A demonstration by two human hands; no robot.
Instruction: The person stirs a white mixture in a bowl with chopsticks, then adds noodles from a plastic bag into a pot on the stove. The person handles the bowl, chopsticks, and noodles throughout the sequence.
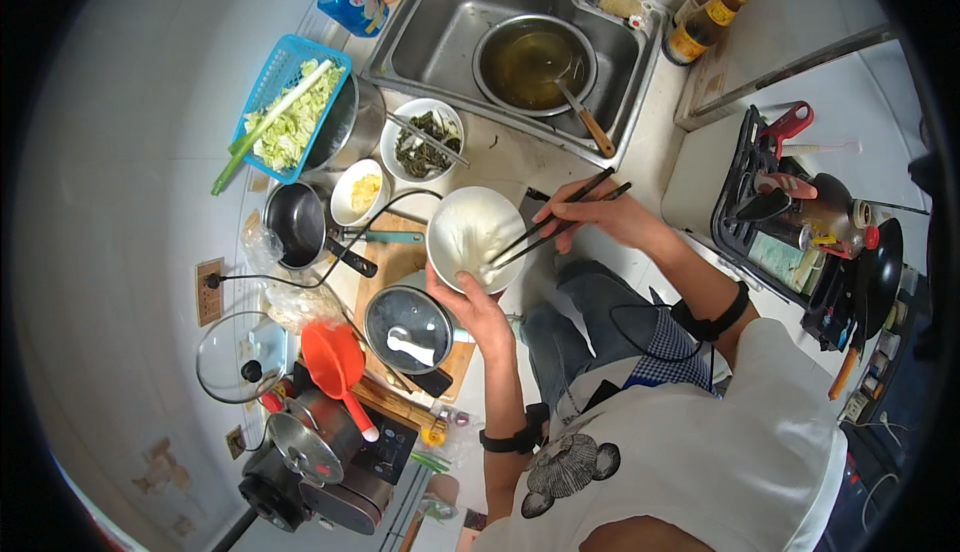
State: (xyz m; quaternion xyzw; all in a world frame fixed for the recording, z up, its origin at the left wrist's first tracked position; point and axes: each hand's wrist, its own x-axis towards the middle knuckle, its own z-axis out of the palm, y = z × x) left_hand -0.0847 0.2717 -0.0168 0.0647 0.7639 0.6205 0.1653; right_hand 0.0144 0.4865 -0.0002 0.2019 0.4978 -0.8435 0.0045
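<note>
A white bowl (442, 214) is in my left hand (480, 315), whose fingers wrap its near rim. Pale, whitish stuff (480, 237) lies in the bowl; I cannot tell what it is. My right hand (600, 210) grips a pair of dark chopsticks (559, 214), and their tips reach into the bowl near its lower side. Just beyond stands another white bowl (424, 106) of dark green leafy food, with metal chopsticks laid across it. To its left a smaller white bowl (345, 210) contains yellow minced food.
A lidded electric pot (409, 327) rests on a wooden cutting board (390, 252). The sink (442, 19) holds a metal basin (484, 75) of murky liquid with a ladle. Chopped cabbage and a scallion fill a blue basket (262, 113). A black cord (300, 284) crosses the counter near a red ladle (330, 360).
</note>
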